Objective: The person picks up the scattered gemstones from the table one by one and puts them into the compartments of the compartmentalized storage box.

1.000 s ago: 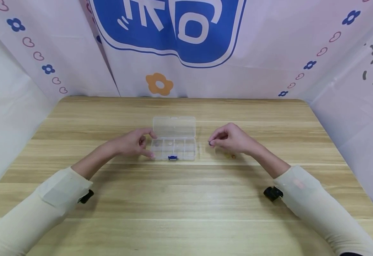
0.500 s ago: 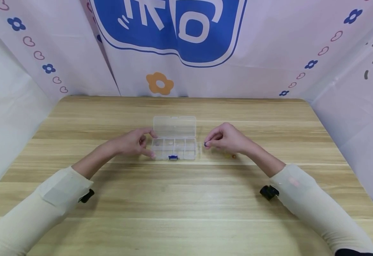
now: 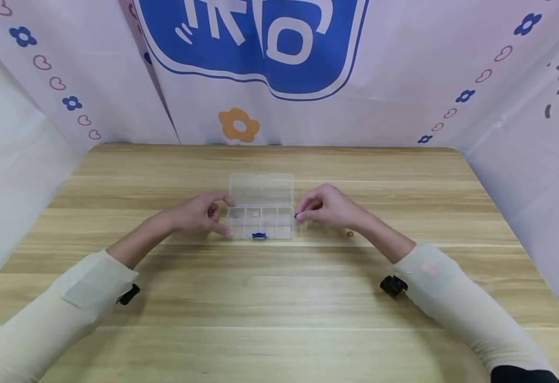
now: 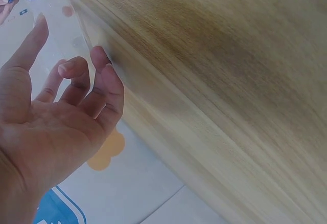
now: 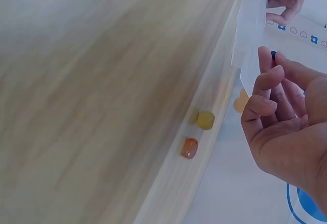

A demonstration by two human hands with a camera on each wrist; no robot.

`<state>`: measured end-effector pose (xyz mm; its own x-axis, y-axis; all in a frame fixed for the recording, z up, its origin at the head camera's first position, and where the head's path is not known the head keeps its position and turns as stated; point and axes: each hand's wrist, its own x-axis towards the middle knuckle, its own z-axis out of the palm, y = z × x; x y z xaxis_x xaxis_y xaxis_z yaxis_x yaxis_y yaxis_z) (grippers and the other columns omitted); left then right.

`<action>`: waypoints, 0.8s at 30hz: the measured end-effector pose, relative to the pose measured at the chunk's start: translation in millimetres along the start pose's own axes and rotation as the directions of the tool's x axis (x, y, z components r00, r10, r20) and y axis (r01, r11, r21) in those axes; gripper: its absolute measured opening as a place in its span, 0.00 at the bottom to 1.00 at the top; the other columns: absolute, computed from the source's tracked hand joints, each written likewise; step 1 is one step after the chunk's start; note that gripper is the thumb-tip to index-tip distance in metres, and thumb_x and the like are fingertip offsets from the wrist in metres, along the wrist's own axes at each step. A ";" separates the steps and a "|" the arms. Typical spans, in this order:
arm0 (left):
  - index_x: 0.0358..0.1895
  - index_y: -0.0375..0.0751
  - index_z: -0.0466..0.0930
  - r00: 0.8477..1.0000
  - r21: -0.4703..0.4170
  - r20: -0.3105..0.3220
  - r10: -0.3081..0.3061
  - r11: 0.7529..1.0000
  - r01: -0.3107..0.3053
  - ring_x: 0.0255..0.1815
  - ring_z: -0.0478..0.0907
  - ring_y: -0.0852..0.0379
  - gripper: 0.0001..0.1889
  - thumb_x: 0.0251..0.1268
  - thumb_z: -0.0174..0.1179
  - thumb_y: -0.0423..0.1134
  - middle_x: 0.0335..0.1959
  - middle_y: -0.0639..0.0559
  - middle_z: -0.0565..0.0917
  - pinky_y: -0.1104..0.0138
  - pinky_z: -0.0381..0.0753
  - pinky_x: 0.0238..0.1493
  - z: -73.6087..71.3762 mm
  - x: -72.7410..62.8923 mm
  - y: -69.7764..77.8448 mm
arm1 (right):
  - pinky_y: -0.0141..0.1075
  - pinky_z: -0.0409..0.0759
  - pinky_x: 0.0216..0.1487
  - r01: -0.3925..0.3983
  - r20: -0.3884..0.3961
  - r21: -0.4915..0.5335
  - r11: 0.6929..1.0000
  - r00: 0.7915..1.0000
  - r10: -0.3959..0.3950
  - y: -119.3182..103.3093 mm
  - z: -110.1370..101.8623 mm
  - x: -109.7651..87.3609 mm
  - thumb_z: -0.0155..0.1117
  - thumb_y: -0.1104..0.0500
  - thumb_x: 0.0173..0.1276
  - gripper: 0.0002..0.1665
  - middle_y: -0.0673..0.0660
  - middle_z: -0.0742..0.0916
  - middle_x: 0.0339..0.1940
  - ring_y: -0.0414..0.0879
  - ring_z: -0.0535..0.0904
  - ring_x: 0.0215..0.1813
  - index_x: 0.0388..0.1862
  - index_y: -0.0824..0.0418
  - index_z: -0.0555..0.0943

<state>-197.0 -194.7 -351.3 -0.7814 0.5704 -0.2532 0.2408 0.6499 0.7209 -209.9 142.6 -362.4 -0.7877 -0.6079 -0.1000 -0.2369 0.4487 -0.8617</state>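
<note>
A clear plastic compartment box (image 3: 285,227) with a blue latch (image 3: 259,235) lies on the table, its lid (image 3: 261,190) folded back. My left hand (image 3: 195,214) touches the box's left end, index finger near the hinge and thumb at the front corner; its other fingers bend loosely in the left wrist view. Just beyond the box's right end, my right hand (image 3: 326,206) pinches a small dark blue bead (image 5: 274,55) between thumb and index finger. On the table below this hand lie a yellow bead (image 5: 206,120) and an orange bead (image 5: 189,148).
Small pieces, too faint to identify, sit in the box's back-left compartments. The wooden table (image 3: 279,298) ends at a printed white cloth (image 3: 356,122) behind. Black wrist cameras (image 3: 393,285) hang under both sleeves.
My right hand has moved left with the dark blue bead, from right of the box to its right edge. My left hand and the box have stayed in place.
</note>
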 end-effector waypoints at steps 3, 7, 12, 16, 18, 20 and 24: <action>0.63 0.28 0.70 1.000 -0.010 0.002 0.000 1.000 0.000 0.23 0.64 0.58 0.30 0.63 0.74 0.34 0.20 0.52 0.68 0.68 0.67 0.27 -0.1 -1.0 -0.3 | 0.31 0.74 0.28 0.004 0.005 0.003 1.000 1.000 -0.004 -3.6 2.9 2.7 0.71 0.66 0.71 0.03 0.63 0.90 0.34 0.47 0.75 0.25 0.39 0.66 0.87; 0.63 0.28 0.70 1.000 -0.015 0.003 0.000 1.000 0.000 0.23 0.64 0.58 0.30 0.63 0.74 0.34 0.21 0.52 0.69 0.68 0.66 0.27 -0.6 -0.9 -2.3 | 0.31 0.73 0.27 0.003 0.004 0.006 1.000 1.000 -0.003 -8.4 5.9 6.1 0.71 0.66 0.70 0.02 0.63 0.90 0.34 0.48 0.75 0.26 0.39 0.65 0.87; 0.62 0.28 0.71 1.000 -0.002 -0.004 0.009 1.000 -0.009 0.23 0.64 0.59 0.29 0.62 0.74 0.34 0.20 0.53 0.69 0.68 0.66 0.27 0.4 0.2 -3.7 | 0.32 0.77 0.30 0.034 0.006 -0.005 0.999 0.999 -0.034 -11.5 9.2 10.4 0.72 0.66 0.70 0.02 0.58 0.90 0.34 0.56 0.80 0.32 0.39 0.65 0.87; 0.62 0.27 0.71 1.000 0.005 -0.004 0.008 1.000 -0.008 0.23 0.64 0.59 0.29 0.63 0.74 0.33 0.20 0.53 0.68 0.68 0.67 0.27 0.7 1.0 -3.3 | 0.32 0.79 0.32 0.072 0.007 -0.026 0.997 0.997 -0.072 -13.7 12.8 14.0 0.71 0.66 0.71 0.02 0.55 0.89 0.35 0.57 0.83 0.36 0.39 0.65 0.87; 0.62 0.28 0.71 1.000 0.003 -0.004 0.000 1.000 0.000 0.23 0.64 0.59 0.29 0.62 0.74 0.32 0.20 0.53 0.68 0.68 0.66 0.27 0.6 1.4 -3.3 | 0.33 0.80 0.34 0.085 0.006 -0.033 0.996 0.996 -0.085 -15.0 14.7 15.8 0.71 0.66 0.71 0.02 0.54 0.89 0.35 0.55 0.84 0.38 0.38 0.65 0.88; 0.62 0.28 0.71 1.000 -0.002 -0.004 -0.005 1.000 0.005 0.23 0.63 0.59 0.29 0.62 0.74 0.32 0.19 0.54 0.68 0.68 0.66 0.28 0.6 1.7 -3.2 | 0.34 0.82 0.36 0.097 0.005 -0.039 0.995 0.995 -0.096 -16.1 16.6 17.5 0.71 0.66 0.71 0.02 0.54 0.90 0.36 0.53 0.84 0.40 0.38 0.65 0.88; 0.62 0.28 0.70 1.000 -0.012 -0.004 -0.003 1.000 0.003 0.23 0.64 0.59 0.29 0.63 0.74 0.33 0.19 0.54 0.67 0.68 0.67 0.27 1.1 1.8 -2.3 | 0.36 0.83 0.44 0.119 0.008 -0.062 0.991 0.993 -0.118 -17.0 20.3 21.5 0.71 0.66 0.70 0.03 0.54 0.90 0.37 0.47 0.84 0.42 0.37 0.66 0.88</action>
<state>-198.3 -194.6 -354.1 -0.7843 0.5663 -0.2532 0.2311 0.6455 0.7279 -211.3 108.6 -360.0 -0.7496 -0.6618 -0.0013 -0.3633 0.4132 -0.8350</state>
